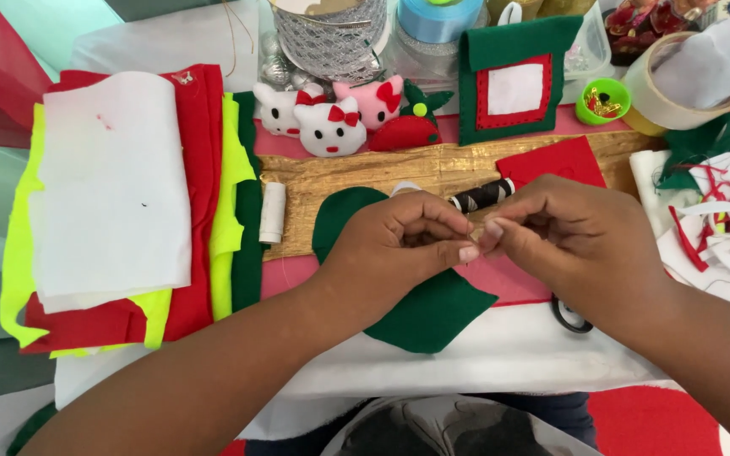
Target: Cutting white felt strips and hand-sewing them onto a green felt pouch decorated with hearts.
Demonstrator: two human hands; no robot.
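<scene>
**Fingertips meeting over green felt piece**

Both hands are working at frame centre, above the tabletop. The left hand (399,241) is curling nearly closed, thumb and forefinger pinching together; the right hand (563,236) is mirroring it from 3 o'clock, fingertips almost touching the left's. Whatever is being pinched is too fine to resolve, possibly thread or a needle; cannot tell. The close, raised grip suggests fine work being kept near the eyes.

Directly beneath the hands, a dark green felt piece (420,312) is lying flat on white fabric (500,355). A black thread spool (483,195) is sitting just at 12 o'clock of the fingertips, within easy reach. A white thread spool (272,213) is lying at 9 o'clock on the gold ribbon strip (365,173). Scissor handles (569,314) are peeking out under the right wrist.

At 9 o'clock, a stack of felt sheets (120,203) is sitting well apart. At 12 o'clock, small stuffed cat heads (331,114) and a green felt pouch (513,80) are resting.
</scene>
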